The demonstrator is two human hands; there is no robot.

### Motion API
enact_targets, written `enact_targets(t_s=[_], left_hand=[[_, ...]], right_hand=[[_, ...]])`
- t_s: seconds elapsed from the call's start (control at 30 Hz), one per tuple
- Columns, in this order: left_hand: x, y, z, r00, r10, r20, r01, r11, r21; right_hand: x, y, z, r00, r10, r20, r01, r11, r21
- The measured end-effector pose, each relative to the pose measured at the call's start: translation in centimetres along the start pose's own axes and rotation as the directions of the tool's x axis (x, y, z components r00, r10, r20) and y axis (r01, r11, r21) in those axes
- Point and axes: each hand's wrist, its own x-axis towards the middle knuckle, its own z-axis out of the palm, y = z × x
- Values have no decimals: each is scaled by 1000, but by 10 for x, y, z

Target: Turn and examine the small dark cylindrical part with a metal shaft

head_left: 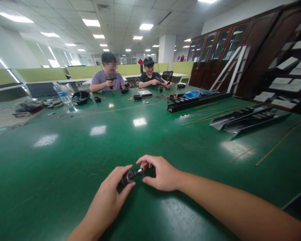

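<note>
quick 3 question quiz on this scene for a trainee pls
1. Which hand grips the dark cylinder with the metal tip?
2. True or false: thin wooden strips lie on the green table, to the right of the hands.
3. How many people sit across the table?

Key: 1. the left hand; 2. true; 3. two, one in a lilac T-shirt and one in a black T-shirt.

Bright ceiling panels [91, 22], glare on green tabletop [98, 130], warped edges — distance perhaps soft
</note>
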Motion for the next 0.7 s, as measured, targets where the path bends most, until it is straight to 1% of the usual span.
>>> enact_targets(t_s=[0.1, 0.2, 0.27, 0.4, 0.57, 0.7], left_hand=[[-2, -1, 3, 999, -33, -37, 33, 999, 3], [-3, 2, 3, 999, -46, -27, 46, 999, 1], [-2, 5, 3, 999, -33, -8, 33, 999, -8], [0, 9, 1, 1000, 8, -4, -8, 999, -31], [0, 11, 0, 999, 2, 33, 0, 998, -59], [0, 13, 0, 999, 31, 31, -29, 997, -74]], right_hand=[[-1, -2, 0, 999, -31, 8, 32, 999, -39], [-2, -2, 0, 999, -50, 16, 51, 996, -70], [-2, -2, 0, 999, -48, 16, 50, 995, -83], [-2, -3, 0, 999, -45, 19, 46, 994, -96], [-2, -4, 0, 999, -46, 26, 48, 993, -105], [-2, -3, 1, 999, -45, 30, 48, 993, -111]])
